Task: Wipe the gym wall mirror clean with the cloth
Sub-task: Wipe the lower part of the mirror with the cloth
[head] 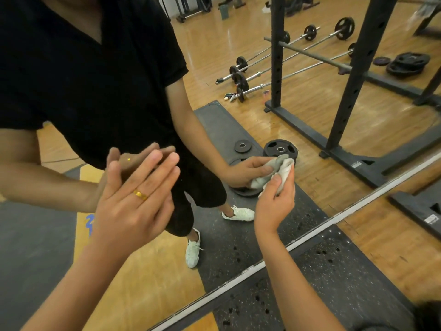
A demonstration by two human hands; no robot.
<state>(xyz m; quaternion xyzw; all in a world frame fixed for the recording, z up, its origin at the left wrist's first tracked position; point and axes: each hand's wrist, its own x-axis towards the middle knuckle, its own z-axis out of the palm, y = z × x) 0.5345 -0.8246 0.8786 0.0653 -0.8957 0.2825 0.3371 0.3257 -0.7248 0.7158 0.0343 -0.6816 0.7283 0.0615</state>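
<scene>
Right hand (274, 203): fingers and thumb are curled round the bunched grey-white cloth (284, 167), pinching it up against the glass.
Left hand (133, 199): fingers are straight and slightly spread, palm laid flat toward the wall mirror (214, 56), fingertips meeting their own reflection. It has a gold ring (140, 194) on one finger and holds nothing.
Cloth position: at the top of the right hand, touching the mirror low on the pane. It sits above the pale bottom frame strip (310, 231) and well to the right of the left hand.
Risk, prints: the bare left palm on the glass will likely leave marks, so that patch would need its own pass.
Risk, streaks: the cloth is wadded, so only a small face seems to touch. A sweep could miss bands unless it is opened out.
Risk, slip: the hold looks like a pinch near one edge, and hard pressing might drag the cloth out of the fingers.
Progress: cannot tell how much of the pane is already clean.
</scene>
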